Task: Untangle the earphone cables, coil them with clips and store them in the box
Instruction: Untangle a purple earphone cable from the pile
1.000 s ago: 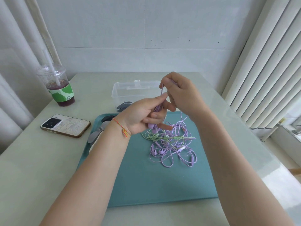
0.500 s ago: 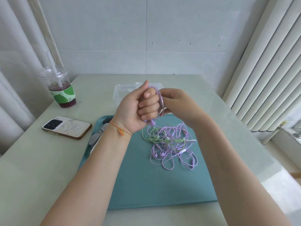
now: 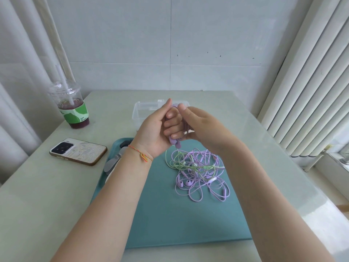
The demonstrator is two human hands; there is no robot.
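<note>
Right, head view only. Left hand (image 3: 154, 133) is raised over the far edge of the teal tray (image 3: 170, 220), fingers curled round a purple earphone cable (image 3: 174, 143) wound on them as a coil; a purple end hangs just below the fist. Right hand (image 3: 202, 127) sits right against it, thumb on top of the coil, other fingers hidden, so I cannot tell if it pinches the cable. Tangled pile (image 3: 200, 171) of purple and green earphones lies on the tray under the hands. Clear box (image 3: 139, 112) stands behind the hands, on the table. Grey clips (image 3: 113, 161) sit at the tray's left edge, partly hidden by the forearm.

My read: coiling one set. Keep loops even and snug, hold the coil clamped while fetching a clip, or it springs loose.

Writing: cup (image 3: 72, 108) has small print on its green label, too small to read. Phone (image 3: 78, 151) shows no legible brand.
</note>
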